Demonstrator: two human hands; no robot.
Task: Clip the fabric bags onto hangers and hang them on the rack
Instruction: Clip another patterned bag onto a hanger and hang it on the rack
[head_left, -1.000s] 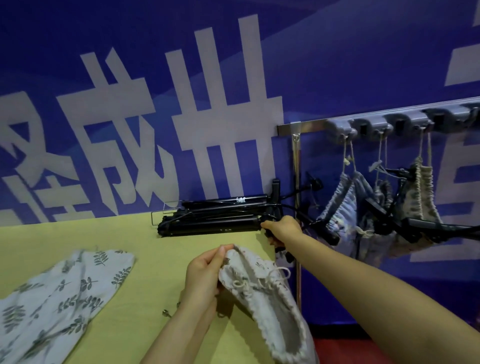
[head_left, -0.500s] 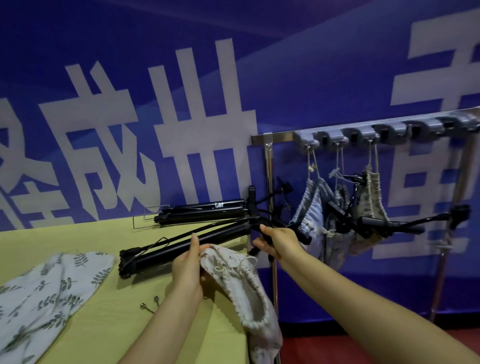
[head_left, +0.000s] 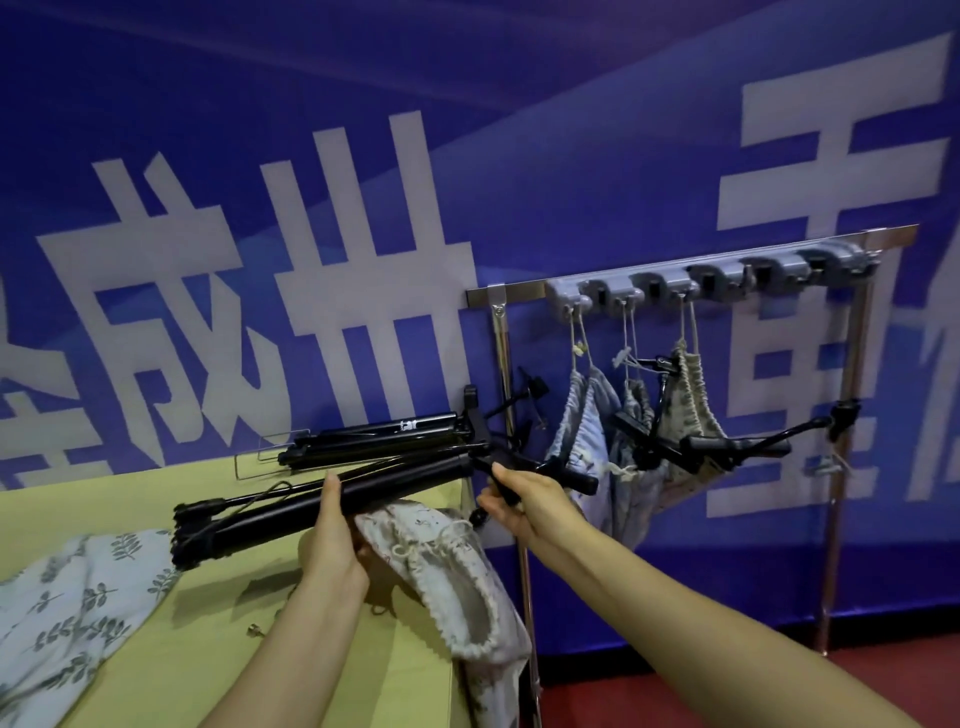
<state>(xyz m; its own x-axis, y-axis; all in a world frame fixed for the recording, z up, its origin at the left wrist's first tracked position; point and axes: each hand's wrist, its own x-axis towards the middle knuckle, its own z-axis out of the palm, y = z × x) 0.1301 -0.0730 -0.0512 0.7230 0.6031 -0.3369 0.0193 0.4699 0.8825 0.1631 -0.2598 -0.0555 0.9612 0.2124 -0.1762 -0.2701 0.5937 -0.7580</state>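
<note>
My left hand (head_left: 332, 540) pinches the mouth of a cream drawstring bag (head_left: 457, 587) that droops over the table's right edge, and its fingers also rest against the bar of a black clip hanger (head_left: 260, 517). That hanger is raised at a slant above the table. My right hand (head_left: 524, 501) grips it at its right end, close to the rack's left post. The metal rack (head_left: 519, 290) stands to the right, with grey hooks (head_left: 675, 280) along its bar.
More black hangers (head_left: 374, 441) lie stacked at the back of the yellow table (head_left: 130, 499). A leaf-print bag (head_left: 67, 618) lies at front left, and small metal bits (head_left: 254, 630) sit near my left forearm. Several bags on hangers (head_left: 587, 431) hang from the rack. A blue banner covers the wall.
My right hand has drawn one hanger off the stack and lifted it toward me. My left hand rose with the bag to meet its bar. The view has swung right.
</note>
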